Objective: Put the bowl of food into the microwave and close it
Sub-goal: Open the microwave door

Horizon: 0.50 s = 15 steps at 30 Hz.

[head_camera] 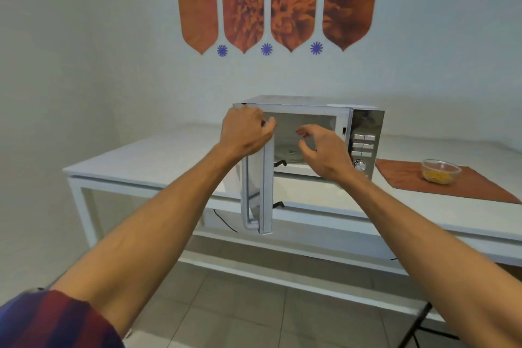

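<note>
A silver microwave [367, 127] stands on a white table [147, 158]. Its door [265, 195] is swung open toward me, edge-on, with the handle on its left face. My left hand [245, 133] grips the top edge of the door. In front of the open cavity my right hand [324, 150] hovers with fingers spread, holding nothing. Inside the cavity the glass turntable [288, 152] is visible and bare. A clear glass bowl [441, 172] with yellow food sits on the table to the right of the microwave.
The bowl rests on an orange-brown placemat [409, 181] at the table's right. A black cable [223, 220] hangs under the table. Orange wall panels [276, 0] hang above. The floor is tiled, and a dark folding leg [418, 325] shows at bottom right.
</note>
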Tool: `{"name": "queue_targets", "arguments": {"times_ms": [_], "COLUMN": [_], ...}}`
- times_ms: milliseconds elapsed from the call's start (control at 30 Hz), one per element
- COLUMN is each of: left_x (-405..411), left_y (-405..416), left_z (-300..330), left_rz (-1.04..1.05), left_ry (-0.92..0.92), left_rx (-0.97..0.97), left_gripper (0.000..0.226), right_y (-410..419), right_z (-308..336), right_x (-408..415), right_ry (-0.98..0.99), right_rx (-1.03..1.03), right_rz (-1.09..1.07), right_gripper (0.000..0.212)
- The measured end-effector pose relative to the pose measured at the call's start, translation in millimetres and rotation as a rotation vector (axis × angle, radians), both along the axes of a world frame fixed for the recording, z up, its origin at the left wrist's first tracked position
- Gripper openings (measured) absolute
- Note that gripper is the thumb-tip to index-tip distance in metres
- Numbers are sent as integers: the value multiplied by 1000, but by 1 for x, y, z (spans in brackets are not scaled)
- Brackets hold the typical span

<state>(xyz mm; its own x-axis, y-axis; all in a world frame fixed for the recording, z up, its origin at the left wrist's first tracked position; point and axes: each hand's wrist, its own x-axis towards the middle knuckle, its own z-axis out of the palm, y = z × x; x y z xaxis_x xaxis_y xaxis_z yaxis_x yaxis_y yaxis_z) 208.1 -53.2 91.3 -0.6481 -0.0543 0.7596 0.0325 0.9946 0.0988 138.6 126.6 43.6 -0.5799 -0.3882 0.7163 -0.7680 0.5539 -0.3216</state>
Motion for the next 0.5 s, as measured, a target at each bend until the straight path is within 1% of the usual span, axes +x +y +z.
{"name": "queue_targets", "arguments": {"times_ms": [167, 233, 333, 500], "left_x": [27, 37, 49, 47], "left_y": [-26, -36, -49, -66], "left_z": [-2, -2, -2, -1], "left_rz": [97, 152, 224, 321], "left_ry": [-22, -28, -28, -18], "left_rx": [74, 59, 10, -13], "left_gripper": [43, 41, 44, 47], "right_y": [-2, -2, -1, 4], "right_z": [-3, -5, -10, -16], "right_x": [14, 17, 18, 13], "right_ry": [-33, -36, -41, -90], "right_rx": [74, 103, 124, 144], "right_rz": [-35, -60, -116, -183], "right_gripper": [36, 38, 40, 44]}}
